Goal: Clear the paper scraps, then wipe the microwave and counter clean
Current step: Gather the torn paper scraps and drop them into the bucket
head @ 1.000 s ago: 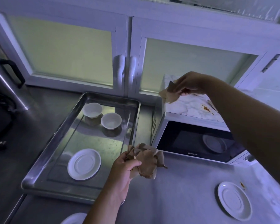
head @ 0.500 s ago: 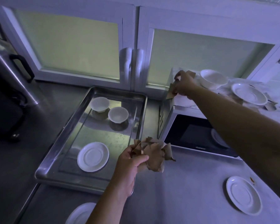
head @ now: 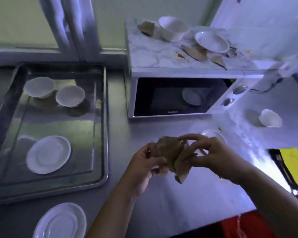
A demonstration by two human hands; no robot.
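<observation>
While your left hand grips the paper scraps above the surface, your right hand pinches them too.

Above the counter, the left hand and right hand grip a wad of brown paper scraps together. More scraps lie among white dishes atop the microwave.

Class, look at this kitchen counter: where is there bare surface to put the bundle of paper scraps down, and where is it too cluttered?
Free: the steel counter between the tray and microwave front, below the hands. Also the microwave top's left part. Crowded: the microwave top's right side, with bowls and paper scraps.
</observation>
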